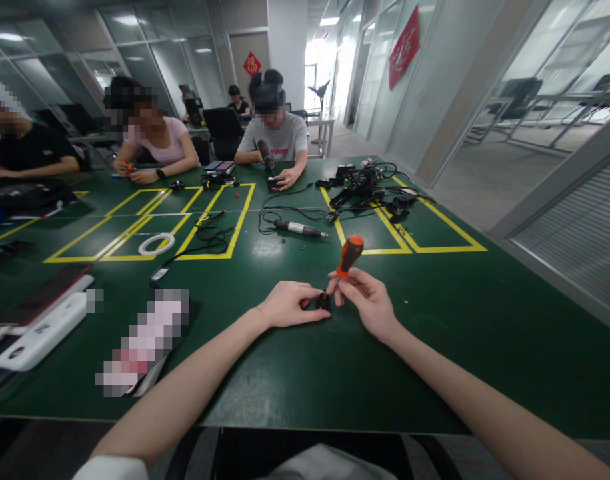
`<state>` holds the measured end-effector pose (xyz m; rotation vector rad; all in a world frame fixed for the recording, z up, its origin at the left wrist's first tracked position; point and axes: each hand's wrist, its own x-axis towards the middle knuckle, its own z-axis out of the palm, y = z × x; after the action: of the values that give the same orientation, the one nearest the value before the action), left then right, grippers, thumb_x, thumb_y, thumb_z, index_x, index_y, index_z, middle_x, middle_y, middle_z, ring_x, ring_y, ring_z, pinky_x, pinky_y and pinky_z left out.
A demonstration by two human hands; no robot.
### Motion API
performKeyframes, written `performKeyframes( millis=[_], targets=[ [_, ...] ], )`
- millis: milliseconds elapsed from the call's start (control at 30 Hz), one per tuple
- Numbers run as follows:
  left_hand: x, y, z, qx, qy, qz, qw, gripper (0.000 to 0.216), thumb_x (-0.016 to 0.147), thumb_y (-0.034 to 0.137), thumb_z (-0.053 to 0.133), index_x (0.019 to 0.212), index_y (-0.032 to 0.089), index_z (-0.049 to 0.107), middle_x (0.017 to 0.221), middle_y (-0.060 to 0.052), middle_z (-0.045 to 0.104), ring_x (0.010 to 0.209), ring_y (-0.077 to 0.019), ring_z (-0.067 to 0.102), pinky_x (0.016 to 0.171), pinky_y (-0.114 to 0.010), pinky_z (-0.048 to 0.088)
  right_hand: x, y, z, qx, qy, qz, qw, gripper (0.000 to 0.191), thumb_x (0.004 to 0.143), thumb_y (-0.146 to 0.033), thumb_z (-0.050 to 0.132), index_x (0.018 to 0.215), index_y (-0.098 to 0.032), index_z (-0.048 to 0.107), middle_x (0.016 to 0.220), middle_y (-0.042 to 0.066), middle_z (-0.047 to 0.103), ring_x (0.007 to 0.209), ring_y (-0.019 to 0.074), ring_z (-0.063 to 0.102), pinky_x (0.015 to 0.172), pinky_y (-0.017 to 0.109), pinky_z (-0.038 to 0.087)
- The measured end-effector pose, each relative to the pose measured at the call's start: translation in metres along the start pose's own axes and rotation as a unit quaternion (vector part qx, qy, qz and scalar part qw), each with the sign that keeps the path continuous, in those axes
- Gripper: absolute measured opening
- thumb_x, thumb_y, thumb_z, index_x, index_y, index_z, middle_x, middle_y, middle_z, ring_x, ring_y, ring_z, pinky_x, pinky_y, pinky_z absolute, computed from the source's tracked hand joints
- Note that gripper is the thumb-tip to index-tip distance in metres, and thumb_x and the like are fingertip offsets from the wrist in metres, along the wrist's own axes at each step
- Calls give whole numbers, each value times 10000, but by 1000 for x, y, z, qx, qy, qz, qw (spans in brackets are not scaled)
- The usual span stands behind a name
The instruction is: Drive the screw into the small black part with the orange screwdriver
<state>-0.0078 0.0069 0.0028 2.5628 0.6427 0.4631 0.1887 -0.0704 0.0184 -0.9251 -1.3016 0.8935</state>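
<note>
My left hand (295, 303) pinches a small black round part (323, 302) between thumb and fingers, holding it on the green tabletop. What exactly the part is I cannot make out. In my right hand (369, 299) is a screwdriver (352, 253) with an orange and black handle. It leans slightly, handle up, and its shaft points down at the top of the black part. Whether the tip sits in a screw is too small to tell.
Ahead lies a corded pen-shaped electric screwdriver (299, 228). Black cables (365, 183) are heaped at the back right. A white ring (157, 244), a power strip (45, 331) and a blurred pink object (149, 340) lie left. A co-worker (277, 133) sits opposite, holding a power tool.
</note>
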Motion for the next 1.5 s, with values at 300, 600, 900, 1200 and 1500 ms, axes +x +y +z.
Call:
performKeyframes(
  millis=[300, 600, 900, 1200, 1500],
  targets=[
    [0, 1, -1, 3, -1, 4, 1000, 370, 942, 534, 707, 809, 191, 664, 675, 47, 540, 615, -93, 502, 607, -234, 305, 2, -2, -1, -32, 26, -1, 999, 421, 826, -624, 815, 789, -215, 725, 728, 41, 734, 524, 148, 593, 535, 315, 551],
    [0, -1, 2, 22, -1, 8, 1000, 339, 900, 538, 754, 888, 203, 708, 674, 41, 534, 621, -107, 495, 599, -249, 287, 2, 4, -2, 13, 19, 3, 1000, 420, 873, -637, 769, 928, -242, 634, 673, 8, 730, 515, 153, 590, 541, 309, 542],
    [0, 0, 0, 24, -5, 13, 1000, 349, 901, 547, 757, 886, 201, 712, 686, 44, 532, 629, -106, 498, 605, -243, 303, 4, -1, -4, -12, 19, 4, 1000, 441, 854, -649, 779, 795, -214, 736, 703, 26, 694, 510, 143, 559, 526, 320, 515],
    [0, -2, 2, 20, -4, 14, 1000, 369, 916, 556, 742, 868, 192, 707, 677, 41, 527, 610, -104, 472, 596, -243, 268, 1, -2, -2, 15, 19, 11, 1000, 404, 848, -590, 820, 807, -227, 646, 691, 16, 721, 515, 140, 576, 536, 300, 529],
    [1, -3, 1, 6, -12, 16, 1000, 402, 941, 566, 710, 831, 181, 667, 673, 40, 529, 627, -109, 483, 608, -237, 272, 4, 3, -4, 51, 10, 24, 998, 407, 874, -618, 773, 885, -212, 743, 725, 28, 718, 509, 143, 582, 515, 309, 514]
  ],
)
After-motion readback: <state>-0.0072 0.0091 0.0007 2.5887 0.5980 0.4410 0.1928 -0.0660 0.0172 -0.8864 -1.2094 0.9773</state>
